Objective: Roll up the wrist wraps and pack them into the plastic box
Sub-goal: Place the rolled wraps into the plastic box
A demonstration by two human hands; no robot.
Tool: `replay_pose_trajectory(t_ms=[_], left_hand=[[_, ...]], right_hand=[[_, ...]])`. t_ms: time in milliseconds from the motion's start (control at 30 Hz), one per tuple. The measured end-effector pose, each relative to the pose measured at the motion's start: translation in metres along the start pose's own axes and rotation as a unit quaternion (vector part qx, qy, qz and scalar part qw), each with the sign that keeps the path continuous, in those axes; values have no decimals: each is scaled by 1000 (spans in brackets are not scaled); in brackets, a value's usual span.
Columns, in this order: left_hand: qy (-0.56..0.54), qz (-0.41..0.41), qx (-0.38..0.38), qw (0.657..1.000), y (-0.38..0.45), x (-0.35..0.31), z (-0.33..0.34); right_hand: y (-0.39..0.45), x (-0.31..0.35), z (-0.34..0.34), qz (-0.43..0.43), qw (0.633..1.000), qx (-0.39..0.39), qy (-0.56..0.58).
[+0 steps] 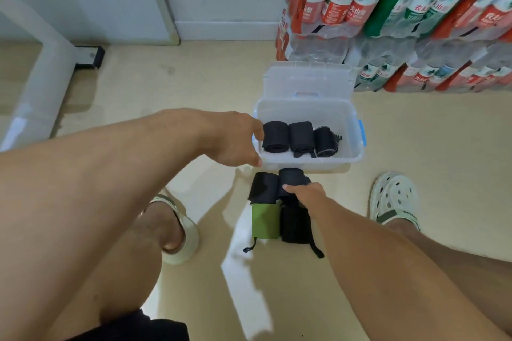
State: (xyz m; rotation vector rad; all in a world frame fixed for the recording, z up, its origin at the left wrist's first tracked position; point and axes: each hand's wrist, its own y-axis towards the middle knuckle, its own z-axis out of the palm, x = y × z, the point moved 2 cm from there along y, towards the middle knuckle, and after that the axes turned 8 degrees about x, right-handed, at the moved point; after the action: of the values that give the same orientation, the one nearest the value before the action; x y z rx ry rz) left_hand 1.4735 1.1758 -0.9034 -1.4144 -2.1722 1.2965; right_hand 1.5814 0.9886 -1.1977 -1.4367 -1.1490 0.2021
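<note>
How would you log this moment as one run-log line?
left hand: grip on leftmost roll in plastic box | right hand: grip on floor roll | packed: three rolls

Fingertips of the left hand (232, 141) are hidden behind the box (357, 158) wall and a roll (275, 137), the right hand (307, 193) covers part of the wraps (293, 225) below centre, and the bottle packs (401, 16) at upper right run off the frame.

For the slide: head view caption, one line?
Left hand at plastic box holding three rolled wraps; right hand grips another roll on the floor.
</note>
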Motion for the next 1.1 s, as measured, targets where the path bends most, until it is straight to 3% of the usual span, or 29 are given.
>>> replay_pose_trajectory(t_ms=[133, 300, 400, 533, 667, 833, 1100], left_hand=[[-8, 5, -6, 1000, 2, 1, -5], [-14, 15, -16, 1000, 0, -5, -8], [-12, 20, -20, 1000, -6, -4, -10], [-12, 21, -33, 999, -15, -3, -12], [-10, 17, -42, 999, -20, -4, -14], [-11, 7, -50, 999, -22, -1, -14], [-19, -9, -25, 999, -7, 11, -8]], right_hand=[[2, 8, 10, -14, 999, -17, -47], [-13, 6, 8, -102, 985, -51, -134], [-34, 0, -11, -202, 946, -92, -237], [-71, 7, -30, -357, 861, -109, -346], [-89, 34, -28, -471, 816, -142, -304], [-82, 100, -32, -431, 816, -158, -350], [-22, 139, -31, -274, 851, -14, -449]])
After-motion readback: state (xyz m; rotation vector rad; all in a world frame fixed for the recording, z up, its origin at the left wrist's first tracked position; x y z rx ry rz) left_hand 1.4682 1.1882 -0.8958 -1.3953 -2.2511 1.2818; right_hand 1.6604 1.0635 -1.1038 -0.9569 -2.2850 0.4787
